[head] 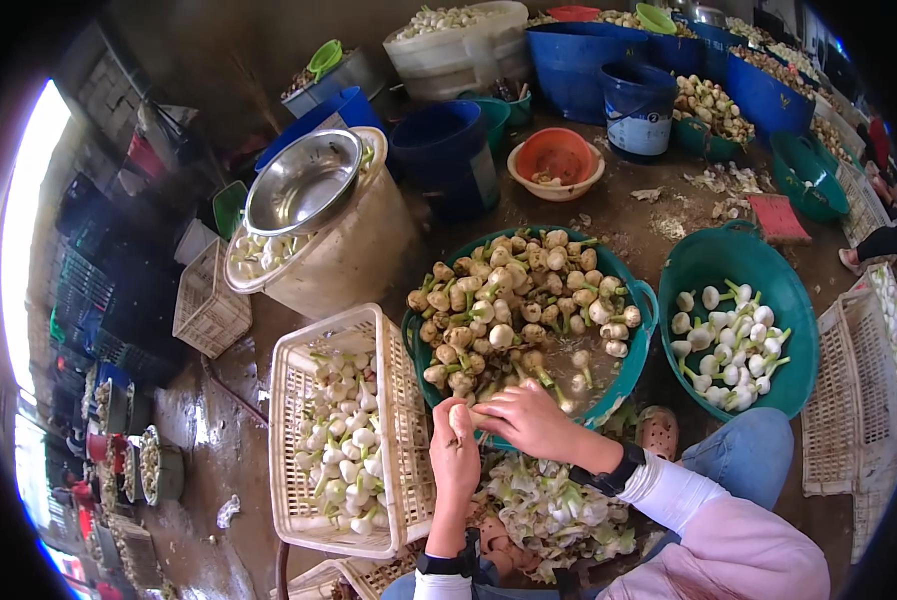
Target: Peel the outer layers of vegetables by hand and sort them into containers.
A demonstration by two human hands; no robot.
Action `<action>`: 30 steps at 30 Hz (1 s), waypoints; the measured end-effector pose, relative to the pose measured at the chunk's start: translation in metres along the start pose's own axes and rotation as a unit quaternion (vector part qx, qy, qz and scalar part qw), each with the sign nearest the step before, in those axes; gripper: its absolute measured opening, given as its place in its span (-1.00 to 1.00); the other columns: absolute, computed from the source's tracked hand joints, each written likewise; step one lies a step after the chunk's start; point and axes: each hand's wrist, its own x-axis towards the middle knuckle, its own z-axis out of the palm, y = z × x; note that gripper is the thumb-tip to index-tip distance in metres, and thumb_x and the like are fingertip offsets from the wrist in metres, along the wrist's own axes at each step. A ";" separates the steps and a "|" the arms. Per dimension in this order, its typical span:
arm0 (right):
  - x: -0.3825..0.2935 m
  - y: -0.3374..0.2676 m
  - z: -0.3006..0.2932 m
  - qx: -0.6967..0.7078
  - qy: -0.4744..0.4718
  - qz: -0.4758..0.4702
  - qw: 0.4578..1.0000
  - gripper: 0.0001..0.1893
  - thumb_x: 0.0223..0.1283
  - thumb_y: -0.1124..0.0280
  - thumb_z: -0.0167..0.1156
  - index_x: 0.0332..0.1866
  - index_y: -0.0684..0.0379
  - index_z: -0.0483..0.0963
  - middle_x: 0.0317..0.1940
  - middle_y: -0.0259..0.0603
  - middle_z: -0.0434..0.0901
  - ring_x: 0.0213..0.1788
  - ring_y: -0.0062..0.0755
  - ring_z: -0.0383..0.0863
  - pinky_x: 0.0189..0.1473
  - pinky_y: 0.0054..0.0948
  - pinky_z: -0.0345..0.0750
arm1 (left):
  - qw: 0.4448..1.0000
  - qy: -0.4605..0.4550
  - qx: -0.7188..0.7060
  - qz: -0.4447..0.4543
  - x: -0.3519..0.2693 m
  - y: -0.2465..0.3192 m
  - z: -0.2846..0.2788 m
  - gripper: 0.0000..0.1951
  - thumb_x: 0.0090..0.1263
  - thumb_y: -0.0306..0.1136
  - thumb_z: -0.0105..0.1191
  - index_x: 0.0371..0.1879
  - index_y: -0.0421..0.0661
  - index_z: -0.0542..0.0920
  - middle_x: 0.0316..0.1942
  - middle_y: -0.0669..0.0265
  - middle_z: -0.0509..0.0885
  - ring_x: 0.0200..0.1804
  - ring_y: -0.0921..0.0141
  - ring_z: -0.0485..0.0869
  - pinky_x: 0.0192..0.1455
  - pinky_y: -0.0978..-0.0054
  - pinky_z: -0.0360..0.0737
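My left hand point(452, 454) is closed around a garlic bulb point(461, 421), partly hidden by the fingers. My right hand point(527, 421) grips the bulb's stem side with bent fingers. Both hands are over the near rim of a green tub point(649, 315) that holds a heap of soil-stained garlic bulbs point(501, 292) with short green stems. To the left is a white plastic crate point(287, 427) with paler bulbs point(351, 450) in it. A second green tub point(782, 300) on the right contains clean white bulbs point(741, 349). Below my hands lies a pile of peeled garlic skins point(561, 502).
Beyond the crate, a steel bowl point(306, 184) rests tilted on a large whitish barrel point(358, 255). Dark blue buckets point(444, 165) and a red bowl point(555, 156) stand farther back. Stacked white crates point(838, 405) line the right side. Wet floor point(200, 465) shows at left.
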 end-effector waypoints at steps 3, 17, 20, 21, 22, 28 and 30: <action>0.001 -0.022 -0.020 -0.115 0.007 -0.070 0.991 -0.87 0.07 0.27 0.11 -0.42 0.07 0.51 -0.52 -0.37 0.52 -0.34 -0.40 0.51 -0.24 -0.37 0.27 | 0.992 0.057 0.084 0.069 -0.015 0.029 -0.005 -0.74 0.42 -0.18 -0.18 -0.16 -0.11 0.44 -0.27 0.06 0.57 -0.31 0.08 0.58 -0.29 0.25 0.49; -0.025 -0.047 -0.064 -0.031 -0.051 -0.039 0.997 -0.82 0.16 0.28 0.03 -0.41 0.15 0.47 -0.54 -0.22 0.51 -0.40 -0.21 0.54 -0.34 -0.29 0.39 | 0.995 0.024 -0.003 0.095 -0.038 0.053 -0.007 -0.75 0.40 -0.18 -0.16 -0.23 -0.10 0.45 -0.38 0.11 0.59 -0.37 0.12 0.59 -0.34 0.29 0.48; -0.028 -0.049 -0.060 -0.151 -0.054 -0.068 0.985 -0.85 0.13 0.32 0.07 -0.44 0.14 0.45 -0.57 -0.24 0.49 -0.44 -0.29 0.54 -0.35 -0.34 0.37 | 0.994 0.020 0.060 0.092 -0.038 0.048 -0.002 -0.77 0.40 -0.17 -0.15 -0.24 -0.08 0.45 -0.41 0.12 0.60 -0.39 0.09 0.59 -0.37 0.26 0.48; -0.029 -0.049 -0.059 -0.151 -0.056 -0.068 0.985 -0.85 0.13 0.32 0.07 -0.44 0.14 0.45 -0.57 -0.24 0.49 -0.44 -0.29 0.54 -0.35 -0.34 0.37 | 0.989 0.034 0.087 0.113 -0.039 0.050 -0.002 -0.77 0.39 -0.16 -0.13 -0.26 -0.07 0.45 -0.43 0.12 0.61 -0.40 0.08 0.59 -0.40 0.23 0.48; -0.030 -0.047 -0.056 -0.161 -0.044 -0.080 0.983 -0.86 0.12 0.32 0.08 -0.46 0.13 0.44 -0.59 -0.26 0.49 -0.45 -0.32 0.54 -0.34 -0.36 0.36 | 0.989 0.034 0.087 0.111 -0.038 0.051 -0.002 -0.77 0.39 -0.16 -0.13 -0.26 -0.07 0.45 -0.43 0.12 0.61 -0.40 0.08 0.59 -0.40 0.23 0.48; -0.030 -0.035 -0.054 -0.019 -0.056 0.033 0.998 -0.86 0.08 0.34 0.11 -0.45 0.18 0.43 -0.61 -0.22 0.46 -0.48 -0.26 0.53 -0.42 -0.33 0.37 | 0.989 -0.008 0.135 0.065 -0.042 0.048 0.006 -0.77 0.38 -0.17 -0.12 -0.22 -0.07 0.46 -0.43 0.09 0.60 -0.39 0.09 0.59 -0.38 0.25 0.48; -0.024 -0.030 -0.058 0.214 -0.094 0.175 0.956 -0.88 0.07 0.39 0.09 -0.42 0.22 0.41 -0.58 -0.16 0.46 -0.52 -0.16 0.49 -0.51 -0.28 0.37 | 0.971 0.071 0.038 0.224 -0.039 0.049 0.009 -0.74 0.39 -0.15 -0.14 -0.18 -0.08 0.47 -0.47 0.08 0.58 -0.40 0.10 0.58 -0.34 0.28 0.49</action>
